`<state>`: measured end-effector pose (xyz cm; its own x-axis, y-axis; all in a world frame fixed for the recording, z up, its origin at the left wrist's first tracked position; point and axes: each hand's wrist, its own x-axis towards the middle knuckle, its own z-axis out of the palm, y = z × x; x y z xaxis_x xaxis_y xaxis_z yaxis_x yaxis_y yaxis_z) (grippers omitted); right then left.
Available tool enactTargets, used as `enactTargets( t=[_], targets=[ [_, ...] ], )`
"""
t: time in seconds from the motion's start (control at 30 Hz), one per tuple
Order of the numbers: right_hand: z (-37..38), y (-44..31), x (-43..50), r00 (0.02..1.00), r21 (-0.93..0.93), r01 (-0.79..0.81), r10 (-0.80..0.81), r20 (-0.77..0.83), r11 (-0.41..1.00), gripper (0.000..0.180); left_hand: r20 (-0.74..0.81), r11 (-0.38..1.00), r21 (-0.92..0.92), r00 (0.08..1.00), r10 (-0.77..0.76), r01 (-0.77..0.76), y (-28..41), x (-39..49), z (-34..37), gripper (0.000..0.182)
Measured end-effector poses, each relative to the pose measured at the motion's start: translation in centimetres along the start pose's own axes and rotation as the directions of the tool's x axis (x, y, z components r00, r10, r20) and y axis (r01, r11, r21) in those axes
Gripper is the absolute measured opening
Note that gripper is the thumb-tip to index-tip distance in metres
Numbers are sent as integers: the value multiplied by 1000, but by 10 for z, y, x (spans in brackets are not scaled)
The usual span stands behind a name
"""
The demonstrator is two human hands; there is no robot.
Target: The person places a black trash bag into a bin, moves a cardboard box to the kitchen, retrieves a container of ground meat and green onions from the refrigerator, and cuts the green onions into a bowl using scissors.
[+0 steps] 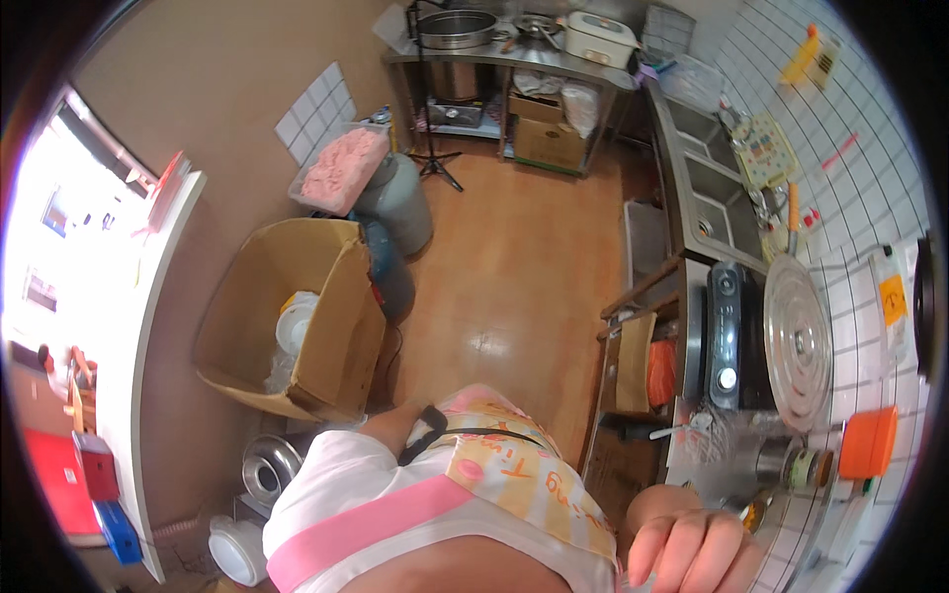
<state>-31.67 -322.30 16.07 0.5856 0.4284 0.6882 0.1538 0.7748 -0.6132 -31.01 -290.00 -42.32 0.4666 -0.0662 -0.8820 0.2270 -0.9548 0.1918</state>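
Observation:
My right hand is at the lower right, its fingers curled down beside my patterned apron. A small pale edge shows under the fingertips, and whether I hold something there cannot be made out. Nearest to this hand is the steel counter with a jar, a metal canister and a clear plastic bag holding a white spoon. On the other side my left forearm shows by a black strap; the left hand itself is out of view.
A black cooktop and a large lid line the right wall, beyond them a double sink. At left stand an open cardboard box, gas cylinders and a tub of pink material. A tripod stand is ahead.

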Motion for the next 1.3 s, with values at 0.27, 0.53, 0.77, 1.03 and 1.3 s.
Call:
enactTargets(
  t=[0.27,0.53,0.77,1.03,1.3],
  targets=[
    [21,-17,21,946,-117,83,-115,-304,990,25,37,977,190,995,91,-97,-1,30,-30,38],
    [6,-15,-6,950,-64,312,-313,0,948,18,89,926,329,983,162,-183,29,59,-57,37],
    [-51,30,-64,770,-400,-625,446,-456,670,16,102,922,330,978,180,-204,32,70,-68,36],
    [-91,97,-120,697,-802,-596,476,-536,-29,33,4,978,133,986,164,-163,25,50,-51,35],
    [-144,167,-169,396,-678,-706,681,-616,-202,33,-3,997,25,997,75,-75,-14,28,-71,35]
  ],
)
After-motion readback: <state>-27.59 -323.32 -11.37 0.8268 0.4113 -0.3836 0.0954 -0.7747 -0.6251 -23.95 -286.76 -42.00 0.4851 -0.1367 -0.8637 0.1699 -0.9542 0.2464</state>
